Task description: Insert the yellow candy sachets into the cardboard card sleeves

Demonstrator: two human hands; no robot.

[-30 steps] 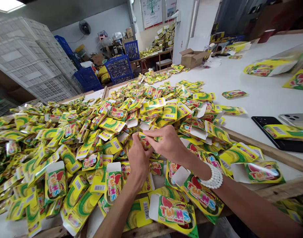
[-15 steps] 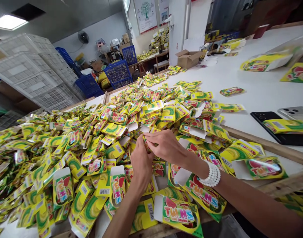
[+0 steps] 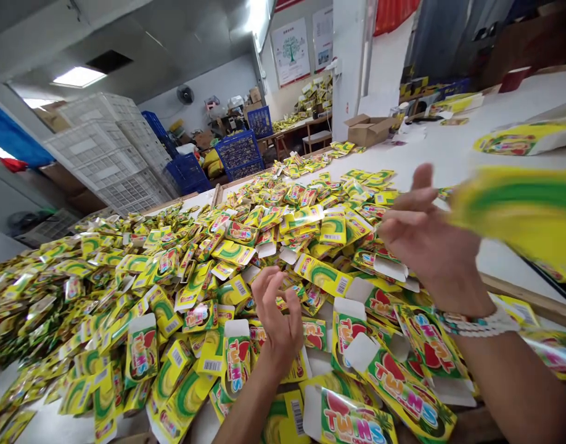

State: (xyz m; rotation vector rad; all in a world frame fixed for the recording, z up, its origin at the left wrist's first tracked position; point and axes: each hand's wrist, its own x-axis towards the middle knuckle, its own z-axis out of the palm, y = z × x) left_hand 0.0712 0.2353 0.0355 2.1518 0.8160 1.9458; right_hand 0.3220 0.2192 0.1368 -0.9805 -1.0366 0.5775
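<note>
My left hand (image 3: 279,317) is raised over the heap of small yellow-green candy boxes (image 3: 237,233), its fingers loosely curled and apart, with nothing seen in it. To the right, my right hand (image 3: 433,253) is up above the heap, fingers spread and somewhat blurred, a beaded bracelet on the wrist. Right beside its back is a large-looking, motion-blurred yellow and green box (image 3: 523,213); I see no fingers closed on it. Below my hands lie open-flapped boxes printed "TWINS", such as the box (image 3: 357,419) at the front edge.
A wooden strip (image 3: 533,299) edges the heap on the right. A dark phone (image 3: 549,277) is mostly hidden behind the blurred box. Farther back are an open cardboard box (image 3: 369,129), blue crates (image 3: 239,154) and stacked white crates (image 3: 102,148).
My hands were together over the heap and have parted. The right hand has swung right and up with open fingers; the left has opened. A blurred box now appears at the right.
</note>
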